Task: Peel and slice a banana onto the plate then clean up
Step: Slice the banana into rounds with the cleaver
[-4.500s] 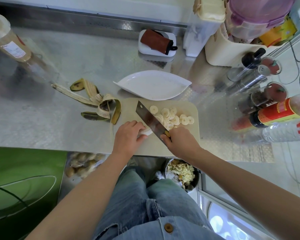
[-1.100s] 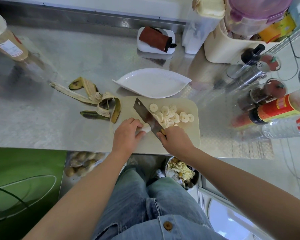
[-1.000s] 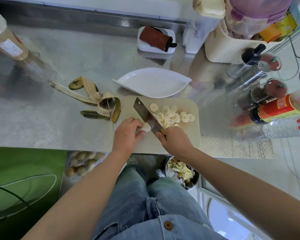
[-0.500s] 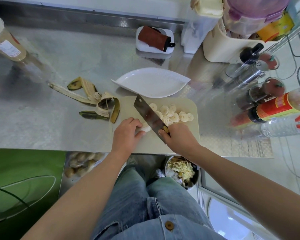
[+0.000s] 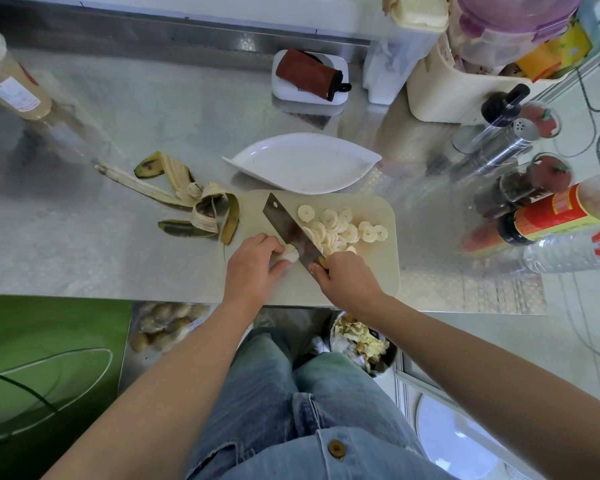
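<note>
Banana slicing on a steel surface (image 5: 101, 254), seen from the head camera.

Counts: one beige cutting board (image 5: 378, 268) at the near edge; one white leaf-shaped plate (image 5: 302, 164) just beyond the board's far edge; one cleaver-style knife (image 5: 288, 226); one short banana stub (image 5: 289, 253); one heap of banana slices (image 5: 336, 226), well over a dozen, overlapping so that an exact count cannot be told; one banana peel (image 5: 194, 199), splayed in several strips on the surface left of the board.

Grips: the left grip (image 5: 252, 268) is closed on the banana stub, fingers curled over its top and thumb at its near side, holding it down on the left part of the board; only the stub's cut end shows beyond the fingers. The right grip (image 5: 347, 278) is closed round the knife handle, which is almost wholly hidden in the fist; the blade runs from the fist toward far left, edge down, lying against the stub's cut end, between the stub and the heap.

Place of the fruit: stub and slices all lie on the board, the slices to the right of the blade, near the plate but apart from it.

At the right edge lie one red-labelled bottle (image 5: 561, 209) and one clear plastic bottle (image 5: 575, 249).
</note>
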The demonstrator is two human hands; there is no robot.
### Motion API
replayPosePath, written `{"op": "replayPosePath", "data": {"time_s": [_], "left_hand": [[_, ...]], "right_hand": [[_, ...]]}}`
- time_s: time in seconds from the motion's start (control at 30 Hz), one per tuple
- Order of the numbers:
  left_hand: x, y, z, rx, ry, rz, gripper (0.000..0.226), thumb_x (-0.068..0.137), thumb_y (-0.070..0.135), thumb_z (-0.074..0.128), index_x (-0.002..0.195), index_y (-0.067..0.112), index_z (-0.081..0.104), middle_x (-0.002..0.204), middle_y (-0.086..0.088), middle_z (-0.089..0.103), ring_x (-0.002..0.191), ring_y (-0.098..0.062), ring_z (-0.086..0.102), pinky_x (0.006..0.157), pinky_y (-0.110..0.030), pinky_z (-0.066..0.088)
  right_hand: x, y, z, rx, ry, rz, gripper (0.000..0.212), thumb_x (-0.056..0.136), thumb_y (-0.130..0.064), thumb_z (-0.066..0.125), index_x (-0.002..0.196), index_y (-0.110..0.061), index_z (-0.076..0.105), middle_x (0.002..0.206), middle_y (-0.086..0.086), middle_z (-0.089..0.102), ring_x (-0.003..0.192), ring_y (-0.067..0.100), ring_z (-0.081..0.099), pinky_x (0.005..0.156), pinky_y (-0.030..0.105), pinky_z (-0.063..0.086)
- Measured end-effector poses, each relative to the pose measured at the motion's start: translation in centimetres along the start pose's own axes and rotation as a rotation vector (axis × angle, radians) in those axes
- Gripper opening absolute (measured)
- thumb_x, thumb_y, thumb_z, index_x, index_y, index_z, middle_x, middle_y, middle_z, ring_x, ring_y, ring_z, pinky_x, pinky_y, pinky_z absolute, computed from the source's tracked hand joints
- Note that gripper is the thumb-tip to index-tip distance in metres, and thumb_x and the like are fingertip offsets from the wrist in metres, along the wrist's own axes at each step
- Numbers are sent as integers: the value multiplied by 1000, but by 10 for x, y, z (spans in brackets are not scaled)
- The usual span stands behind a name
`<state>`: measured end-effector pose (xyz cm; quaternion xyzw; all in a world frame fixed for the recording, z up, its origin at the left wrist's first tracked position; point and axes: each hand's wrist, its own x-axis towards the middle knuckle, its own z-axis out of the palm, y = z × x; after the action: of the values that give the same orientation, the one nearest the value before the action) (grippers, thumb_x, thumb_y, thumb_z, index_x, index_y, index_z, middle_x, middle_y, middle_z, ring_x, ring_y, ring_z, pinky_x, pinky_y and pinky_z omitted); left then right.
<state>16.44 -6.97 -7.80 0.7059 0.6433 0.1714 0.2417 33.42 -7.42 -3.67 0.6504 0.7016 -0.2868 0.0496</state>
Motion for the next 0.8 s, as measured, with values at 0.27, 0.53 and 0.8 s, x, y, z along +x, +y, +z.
{"op": "replayPosePath", "data": {"time_s": [0.27,0.53,0.8], "left_hand": [[0,1,0,-4,1,-9,23,80,24,75,97,14,64,95,-1,62,85,-15,52,69,-24,41],[-1,0,-1,3,3,2,23,80,24,75,97,12,64,98,-3,63,87,-16,55,71,-22,40],[-1,1,0,-8,7,4,22,80,23,74,96,13,64,96,-2,63,86,-16,54,70,-24,44]], "right_hand": [[5,-1,3,9,-30,6,47,100,-35,42,58,-12,39,55,2,38,57,23,45,49,30,29],[-2,5,-17,66,58,-26,46,98,-37,45,62,-8,49,54,4,45,53,24,47,52,34,37],[-1,4,-16,-5,3,-23,47,98,-38,45,58,-13,39,54,3,42,48,16,40,44,28,25]]}}
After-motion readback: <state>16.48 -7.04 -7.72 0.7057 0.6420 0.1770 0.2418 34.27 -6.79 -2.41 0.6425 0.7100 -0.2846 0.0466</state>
